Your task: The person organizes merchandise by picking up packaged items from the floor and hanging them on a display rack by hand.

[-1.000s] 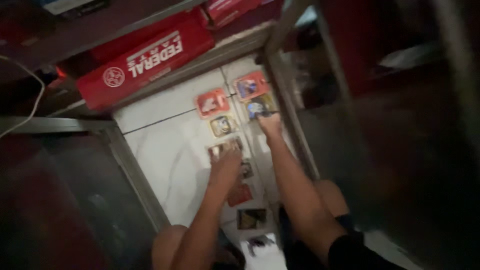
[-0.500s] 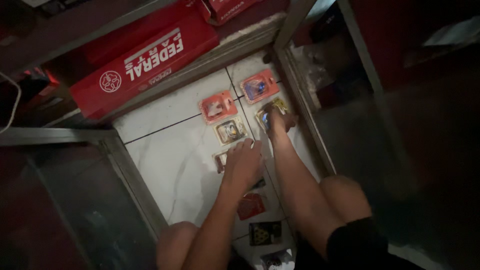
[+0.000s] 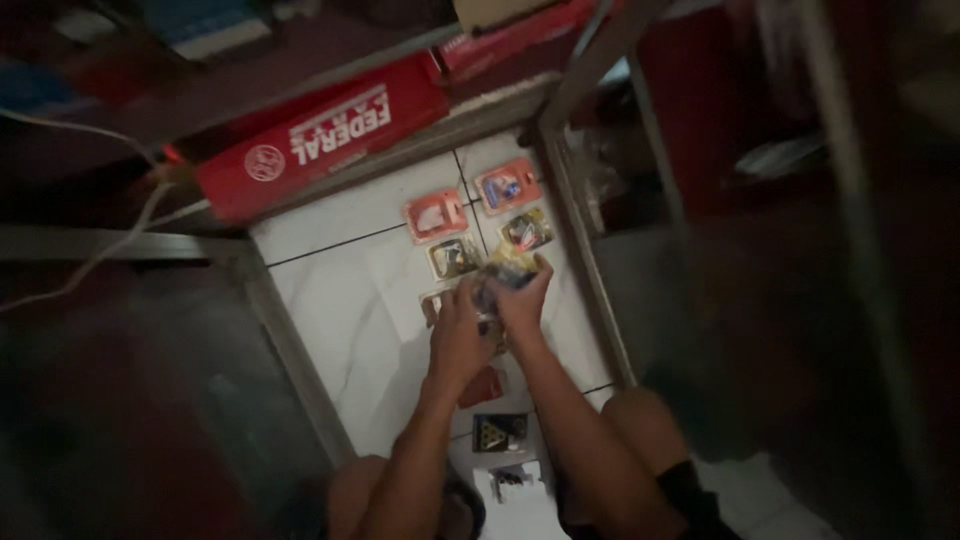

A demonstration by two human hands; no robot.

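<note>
- Left hand point(image 3: 462, 335) and right hand point(image 3: 522, 297) together, grips pinching one yellowish packet point(image 3: 507, 272).
- More small packets point(image 3: 437, 215) lie on white floor tiles point(image 3: 340, 300).

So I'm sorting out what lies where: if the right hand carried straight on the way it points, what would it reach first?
Probably the yellow blister pack just beyond the right hand on the white tile floor; depth is unclear.
</note>
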